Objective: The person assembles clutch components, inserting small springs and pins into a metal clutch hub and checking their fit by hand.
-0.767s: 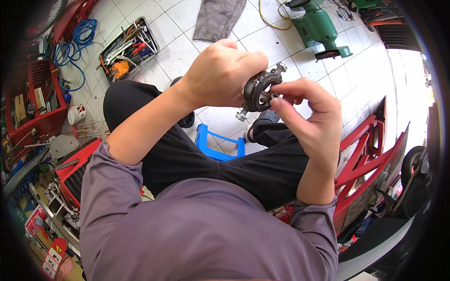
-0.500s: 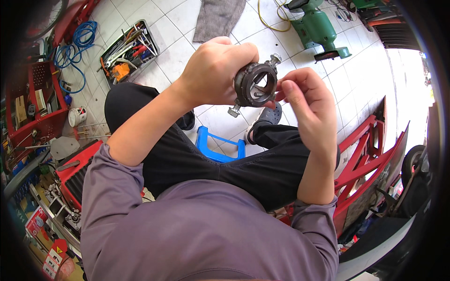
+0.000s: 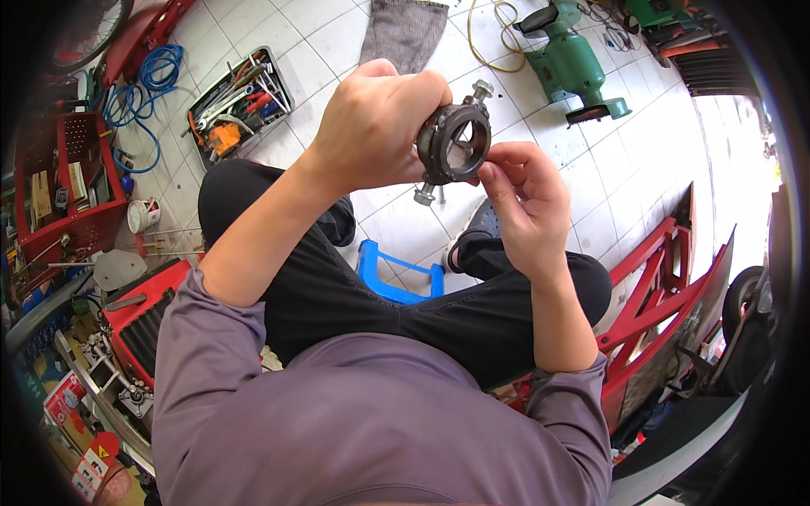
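Observation:
My left hand (image 3: 371, 126) grips a dark metal ring fitting (image 3: 454, 169) with a silver bolt (image 3: 481, 89) sticking out at the top and another (image 3: 424, 193) at the bottom. The ring's opening faces up toward me, and a small metal piece shows inside. Beside its lower right rim, my right hand (image 3: 527, 202) has thumb and index finger pinched, the other fingers curled; what sits between the fingertips is hidden. A thin shank hangs just below the ring, partly covered.
My crossed legs (image 3: 456, 337) surround a blue plastic frame (image 3: 396, 293). A tool tray (image 3: 240, 105), blue hose (image 3: 152, 76), grey cloth (image 3: 401, 29) and green machine (image 3: 569, 67) lie on the tiled floor (image 3: 607, 160). Red cabinets (image 3: 63, 177) stand left, red metal frames (image 3: 645, 312) right.
The ring has moved slightly left and turned to show more of its opening. My right hand has drawn left and down, from inside the ring to its outer lower right edge.

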The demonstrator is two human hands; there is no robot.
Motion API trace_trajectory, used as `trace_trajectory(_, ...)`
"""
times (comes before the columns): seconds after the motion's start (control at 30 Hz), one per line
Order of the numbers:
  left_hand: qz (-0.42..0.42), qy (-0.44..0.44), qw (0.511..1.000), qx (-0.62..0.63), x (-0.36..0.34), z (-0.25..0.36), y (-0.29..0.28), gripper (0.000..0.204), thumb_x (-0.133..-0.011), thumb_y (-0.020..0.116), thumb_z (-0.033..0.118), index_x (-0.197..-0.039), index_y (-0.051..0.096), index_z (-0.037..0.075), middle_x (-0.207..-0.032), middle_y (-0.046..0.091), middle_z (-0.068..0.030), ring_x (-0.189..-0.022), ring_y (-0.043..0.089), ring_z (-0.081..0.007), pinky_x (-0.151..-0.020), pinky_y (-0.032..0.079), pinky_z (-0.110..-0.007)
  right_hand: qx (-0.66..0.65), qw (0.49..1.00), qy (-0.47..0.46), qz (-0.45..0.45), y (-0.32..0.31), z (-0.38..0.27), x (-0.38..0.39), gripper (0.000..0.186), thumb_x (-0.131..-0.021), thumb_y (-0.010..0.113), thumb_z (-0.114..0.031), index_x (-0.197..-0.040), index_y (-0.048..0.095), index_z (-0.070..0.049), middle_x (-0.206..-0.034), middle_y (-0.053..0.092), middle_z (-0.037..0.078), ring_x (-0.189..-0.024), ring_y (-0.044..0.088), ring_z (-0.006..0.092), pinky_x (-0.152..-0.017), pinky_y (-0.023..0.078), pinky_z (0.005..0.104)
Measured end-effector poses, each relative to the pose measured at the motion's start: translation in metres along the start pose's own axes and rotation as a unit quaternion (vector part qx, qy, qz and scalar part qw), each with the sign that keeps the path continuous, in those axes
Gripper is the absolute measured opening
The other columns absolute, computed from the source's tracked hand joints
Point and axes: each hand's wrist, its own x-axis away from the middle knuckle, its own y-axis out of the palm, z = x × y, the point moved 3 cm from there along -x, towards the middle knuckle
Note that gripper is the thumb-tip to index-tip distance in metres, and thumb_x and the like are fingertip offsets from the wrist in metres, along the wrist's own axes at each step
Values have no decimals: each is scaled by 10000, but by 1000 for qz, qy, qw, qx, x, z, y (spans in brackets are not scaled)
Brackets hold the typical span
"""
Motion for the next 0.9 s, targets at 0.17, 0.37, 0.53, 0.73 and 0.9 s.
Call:
trace_trajectory(0.17, 17, 29, 999, 15, 2, -1, -1, 341, -622, 798, 210, -755, 524, 56, -591, 531, -30, -476, 505, -195, -539, 405, -308, 27, 998, -44, -18, 4, -5, 2, 117, -885, 567, 46, -1001, 553, 42, -899, 635, 87, -844, 635, 140, -764, 499, 251)
trace_trajectory(0.37, 32, 29, 999, -10, -1, -2, 1, 483, -645, 793, 473, -733, 490, 106, -510, 474, 17, -429, 488, -169, -492, 361, -276, 72, 993, -86, 40, -11, -4, -2, 114, -855, 615, 23, -967, 592, 25, -880, 646, 79, -824, 624, 138, -749, 485, 254)
trace_trajectory(0.53, 9, 41, 999, -13, -2, 0, 3, 522, -625, 789, 517, -745, 493, 104, -510, 477, 14, -428, 475, -174, -495, 349, -275, 94, 979, -150, 98, -21, -17, -1, 163, -768, 677, 29, -915, 627, -21, -842, 642, 49, -741, 566, 115, -652, 433, 248)
trace_trajectory(0.73, -20, 47, 999, -9, 0, 4, 12, 389, -642, 794, 314, -705, 491, 78, -530, 474, -24, -449, 492, -211, -508, 365, -307, 151, 976, -142, 69, -8, -26, 3, 209, -690, 706, 34, -872, 643, -46, -767, 651, 38, -597, 556, 109, -529, 422, 232)
trace_trajectory(0.9, -26, 49, 998, -4, 0, 7, 15, 387, -649, 778, 335, -705, 492, 79, -532, 479, -28, -452, 496, -217, -507, 369, -311, 181, 979, -83, 52, -8, -30, 4, 209, -695, 743, -16, -879, 652, -54, -705, 633, 11, -578, 509, 94, -531, 414, 229)
